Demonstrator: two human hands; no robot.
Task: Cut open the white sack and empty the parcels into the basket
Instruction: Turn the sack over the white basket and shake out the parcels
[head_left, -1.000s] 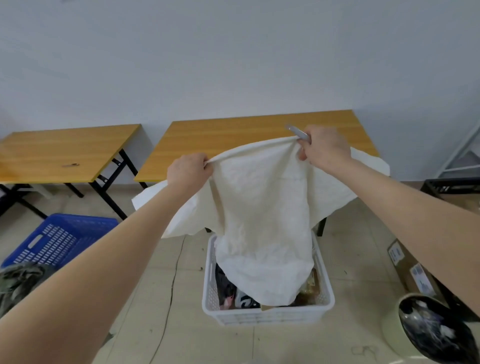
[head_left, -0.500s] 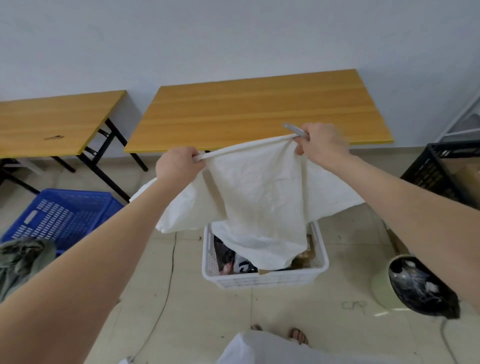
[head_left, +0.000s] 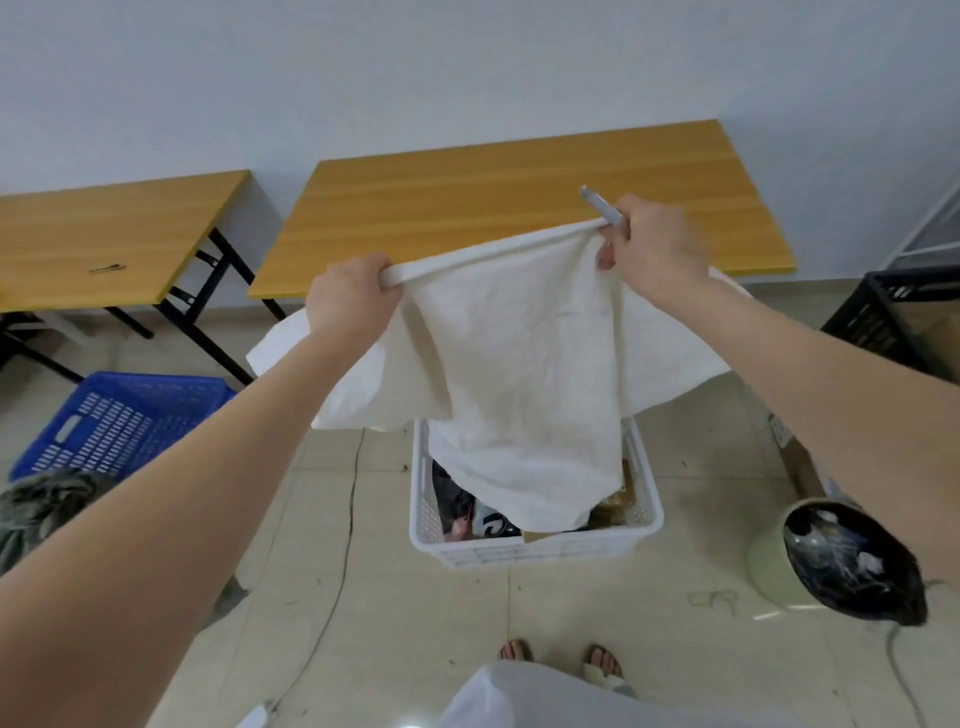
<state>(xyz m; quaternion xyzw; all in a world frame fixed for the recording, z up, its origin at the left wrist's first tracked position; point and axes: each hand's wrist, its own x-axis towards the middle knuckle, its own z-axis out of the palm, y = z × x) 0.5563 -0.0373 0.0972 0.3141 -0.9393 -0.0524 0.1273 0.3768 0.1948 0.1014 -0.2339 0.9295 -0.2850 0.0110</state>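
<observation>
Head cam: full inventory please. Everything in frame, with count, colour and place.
white sack: 1, white, held up over the white basket, lower end hanging inside it
white basket: 1, white, floor, centre
parcels: several, dark and mixed, in the white basket, partly hidden by the sack
metal tool: 1, silver, sticking out of the right hand
tables: 2, wood tops, black legs, along the wall
blue basket: 1, blue, floor, left
black crate: 1, black, right edge
bin: 1, pale green with black liner, floor, right
cloth heap: 1, grey-green, left edge
cable: 1, dark, floor, left of the white basket
feet: 2, in sandals, bottom centre
left hand: 1, grips the sack's top edge
right hand: 1, grips the sack's top edge and the tool
</observation>
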